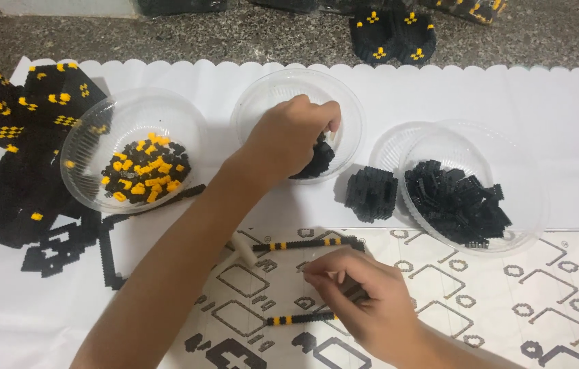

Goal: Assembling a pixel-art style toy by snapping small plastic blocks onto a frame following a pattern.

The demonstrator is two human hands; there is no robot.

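Black bricks (318,158), left hand (289,137) pinching

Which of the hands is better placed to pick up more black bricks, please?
Probably the left hand: its fingers are already inside the middle bowl on the black bricks. The right hand is down on the pattern sheet.

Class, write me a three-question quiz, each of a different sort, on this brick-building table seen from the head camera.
1. True or false: the left hand reaches into the middle clear bowl.
2. Which bowl holds yellow and black bricks? A) left bowl B) right bowl C) neither
3. Fill in: the right hand works on a brick strip lying on the printed ____ sheet.

Key: 1 true; 2 A; 3 pattern.
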